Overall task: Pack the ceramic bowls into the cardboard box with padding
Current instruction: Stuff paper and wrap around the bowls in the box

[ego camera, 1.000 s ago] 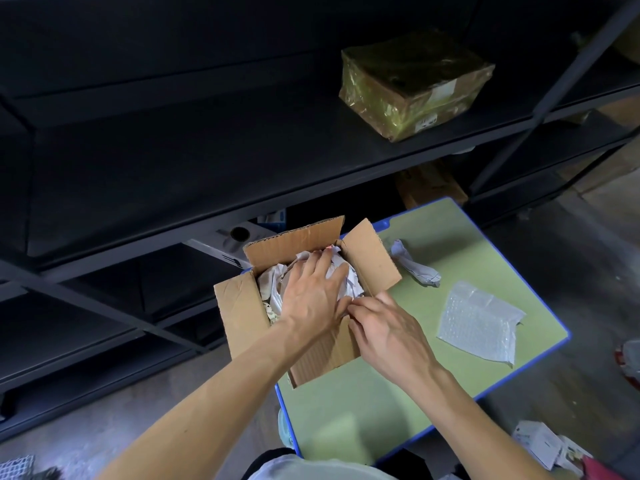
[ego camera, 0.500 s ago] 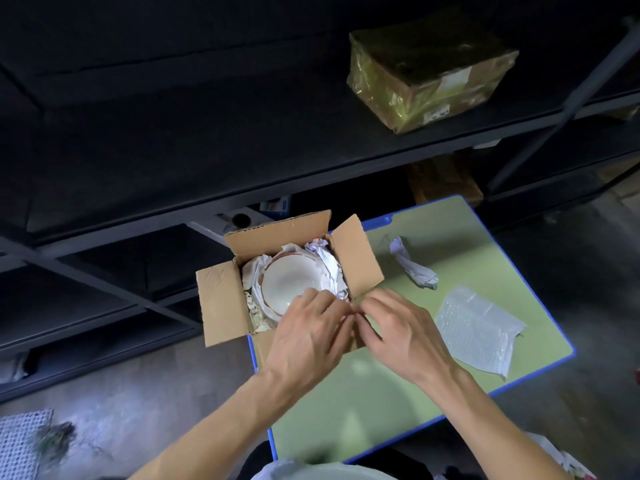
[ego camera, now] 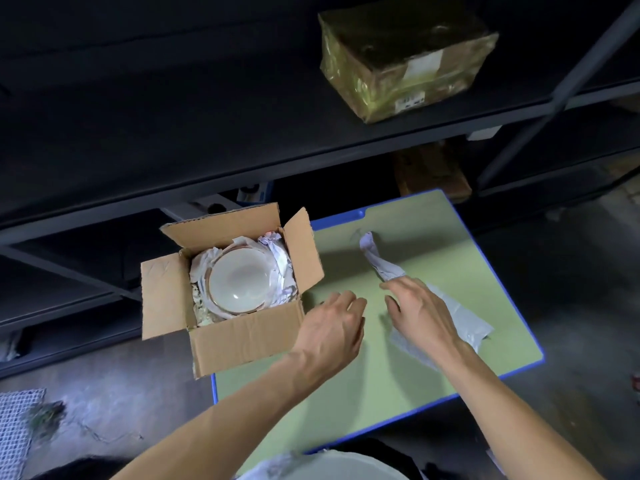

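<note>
Here, the left hand (ego camera: 329, 327) is being held loose and empty over the green table (ego camera: 381, 375), just beside the cardboard box (ego camera: 242, 337), and the right hand (ego camera: 422, 313) is being spread over the bubble wrap (ego camera: 465, 322), near the twisted paper (ego camera: 377, 261). A white bowl (ego camera: 239, 282) is being held snug by crumpled paper padding (ego camera: 282, 271) inside the open box. Farther back, a taped parcel (ego camera: 405, 60) is being carried by the shelf (ego camera: 207, 133).

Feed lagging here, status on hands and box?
Left hand open, right hand open beside twisted paper. Bowl sits in box, paper padding around it, flaps open. Nothing blocking.
</note>
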A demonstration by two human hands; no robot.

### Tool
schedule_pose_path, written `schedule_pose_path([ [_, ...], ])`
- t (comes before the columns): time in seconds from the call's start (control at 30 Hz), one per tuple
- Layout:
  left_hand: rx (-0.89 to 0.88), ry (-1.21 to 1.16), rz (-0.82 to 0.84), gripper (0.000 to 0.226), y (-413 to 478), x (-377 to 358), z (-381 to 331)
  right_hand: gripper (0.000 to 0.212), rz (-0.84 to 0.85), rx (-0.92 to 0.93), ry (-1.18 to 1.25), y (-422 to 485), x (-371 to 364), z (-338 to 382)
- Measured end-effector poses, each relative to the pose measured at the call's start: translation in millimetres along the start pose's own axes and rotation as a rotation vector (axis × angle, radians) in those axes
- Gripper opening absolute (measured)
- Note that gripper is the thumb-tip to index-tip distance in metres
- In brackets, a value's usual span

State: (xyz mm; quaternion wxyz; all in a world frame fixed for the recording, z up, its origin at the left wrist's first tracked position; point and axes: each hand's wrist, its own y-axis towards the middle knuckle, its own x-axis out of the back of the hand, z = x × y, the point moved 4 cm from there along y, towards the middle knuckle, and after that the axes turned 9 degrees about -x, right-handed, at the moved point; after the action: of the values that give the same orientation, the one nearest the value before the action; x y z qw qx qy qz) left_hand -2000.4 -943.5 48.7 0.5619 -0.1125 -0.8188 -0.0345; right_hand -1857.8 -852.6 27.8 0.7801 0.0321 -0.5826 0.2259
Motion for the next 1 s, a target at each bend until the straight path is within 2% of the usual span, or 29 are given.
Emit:
schedule_pose_path([
  [0.23, 0.204, 0.125, 0.093, 0.023, 43, -19, 18, 0.062, 0.180, -0.014, -0.224, 58, -34, -20],
  [0.37, 0.269, 0.131, 0.117, 0.021, 57, -27, 27, 0.056, 0.146, 0.011, -0.322, 75, -50, -18],
  [0.43, 0.300, 0.087, 0.123, 0.024, 59, -32, 29, 0.051, 0.163, 0.000, -0.272, 74, -54, -15],
  [0.57, 0.469, -0.270, 0.024, 0.033, 58, -32, 31, 0.025, 0.163, 0.025, 0.055, 51, -47, -3],
  [0.7, 0.493, -0.502, -0.058, 0.032, 60, -22, 24, 0.024, 0.097, 0.032, 0.299, 20, -17, 12],
  [0.8, 0.508, -0.671, -0.161, 0.030, 49, -13, 20, 0.024, 0.116, 0.040, 0.334, 6, 1, 23],
  [0.87, 0.524, -0.769, -0.217, 0.034, 37, -8, 17, 0.028, 0.139, 0.097, 0.322, -1, 12, 29],
  [1.0, 0.530, -0.879, -0.281, 0.027, 14, 3, 10, 0.034, 0.203, 0.247, 0.280, -16, 27, 34],
])
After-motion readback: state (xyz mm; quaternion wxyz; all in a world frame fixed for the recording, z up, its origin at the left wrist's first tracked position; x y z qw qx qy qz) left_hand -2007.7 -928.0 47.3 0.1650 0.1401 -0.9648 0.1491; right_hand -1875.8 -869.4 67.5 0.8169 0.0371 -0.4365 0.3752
